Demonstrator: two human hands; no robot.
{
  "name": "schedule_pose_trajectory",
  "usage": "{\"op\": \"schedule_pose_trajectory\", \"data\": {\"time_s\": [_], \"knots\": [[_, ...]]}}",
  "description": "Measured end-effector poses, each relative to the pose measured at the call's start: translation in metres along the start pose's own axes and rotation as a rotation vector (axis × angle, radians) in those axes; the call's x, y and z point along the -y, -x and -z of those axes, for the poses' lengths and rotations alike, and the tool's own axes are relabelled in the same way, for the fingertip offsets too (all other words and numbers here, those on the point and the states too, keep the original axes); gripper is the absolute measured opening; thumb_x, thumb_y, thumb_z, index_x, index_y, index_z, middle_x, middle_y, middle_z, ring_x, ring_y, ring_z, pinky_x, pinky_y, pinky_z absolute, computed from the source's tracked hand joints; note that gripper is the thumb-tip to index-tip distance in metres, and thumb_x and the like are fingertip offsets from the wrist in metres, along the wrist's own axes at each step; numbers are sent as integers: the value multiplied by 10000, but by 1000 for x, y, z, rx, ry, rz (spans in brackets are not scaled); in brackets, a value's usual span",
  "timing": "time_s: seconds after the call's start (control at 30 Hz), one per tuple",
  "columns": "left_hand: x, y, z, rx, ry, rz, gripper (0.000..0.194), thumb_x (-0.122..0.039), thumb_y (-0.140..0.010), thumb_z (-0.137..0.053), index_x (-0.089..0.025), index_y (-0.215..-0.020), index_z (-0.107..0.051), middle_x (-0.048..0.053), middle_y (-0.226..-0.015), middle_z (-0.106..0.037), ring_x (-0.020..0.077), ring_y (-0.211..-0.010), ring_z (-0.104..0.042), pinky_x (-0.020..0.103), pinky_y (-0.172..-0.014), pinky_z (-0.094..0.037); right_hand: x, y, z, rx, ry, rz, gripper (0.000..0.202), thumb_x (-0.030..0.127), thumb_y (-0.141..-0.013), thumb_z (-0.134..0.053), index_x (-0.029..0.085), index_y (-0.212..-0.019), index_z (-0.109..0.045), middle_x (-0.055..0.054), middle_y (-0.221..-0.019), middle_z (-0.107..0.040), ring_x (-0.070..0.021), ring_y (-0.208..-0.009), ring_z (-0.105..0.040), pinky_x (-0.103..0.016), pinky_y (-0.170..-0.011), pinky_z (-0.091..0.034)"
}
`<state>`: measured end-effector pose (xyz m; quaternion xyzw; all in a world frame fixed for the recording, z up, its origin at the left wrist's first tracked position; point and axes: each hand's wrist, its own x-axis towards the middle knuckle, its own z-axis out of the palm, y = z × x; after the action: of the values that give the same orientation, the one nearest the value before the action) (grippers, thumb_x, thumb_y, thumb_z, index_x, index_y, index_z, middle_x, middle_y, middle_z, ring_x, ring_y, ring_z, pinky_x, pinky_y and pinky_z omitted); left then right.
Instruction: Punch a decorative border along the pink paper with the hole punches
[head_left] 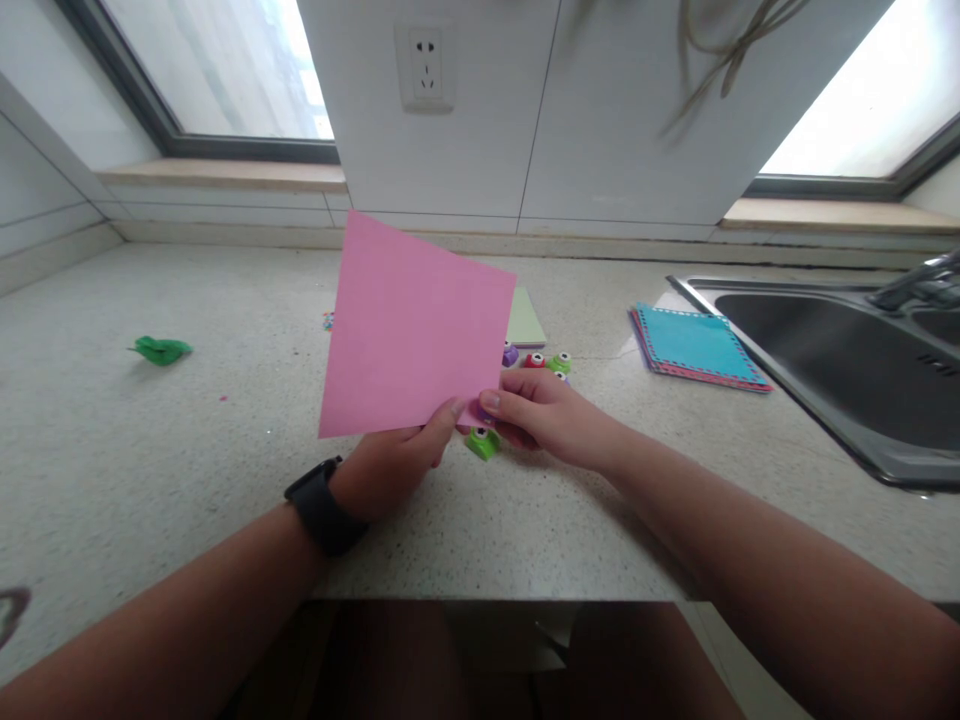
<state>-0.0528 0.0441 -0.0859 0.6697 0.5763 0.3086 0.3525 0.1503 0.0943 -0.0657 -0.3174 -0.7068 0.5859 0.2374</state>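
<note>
Above the speckled pale bench [187, 480]: we hold a flat pink paper sheet [420, 335], tilted.
Left hand [397, 462]: closed on the sheet's near edge.
Right hand [553, 415]: closed around a small purple plastic punch [481, 412] at the sheet's near right corner.

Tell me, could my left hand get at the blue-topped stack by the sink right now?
Probably not easily: the left hand is holding the pink sheet, and the right hand is between it and the blue-topped stack.
</note>
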Motion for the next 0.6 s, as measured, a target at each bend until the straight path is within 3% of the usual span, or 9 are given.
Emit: {"op": "schedule_pose_trajectory", "data": {"time_s": [0.6], "knots": [[1, 0, 0, 1, -33, -6, 492, -514, -947, -368, -246, -536, -409, -28, -532, -461, 165, -577, -507, 352, -763, -444, 3, -2, -1, 3, -21, 11, 381, 470, -953, -541, 170, -719, -520, 53, -511, -482, -58, -435, -370, -204, -409, -249]]}}
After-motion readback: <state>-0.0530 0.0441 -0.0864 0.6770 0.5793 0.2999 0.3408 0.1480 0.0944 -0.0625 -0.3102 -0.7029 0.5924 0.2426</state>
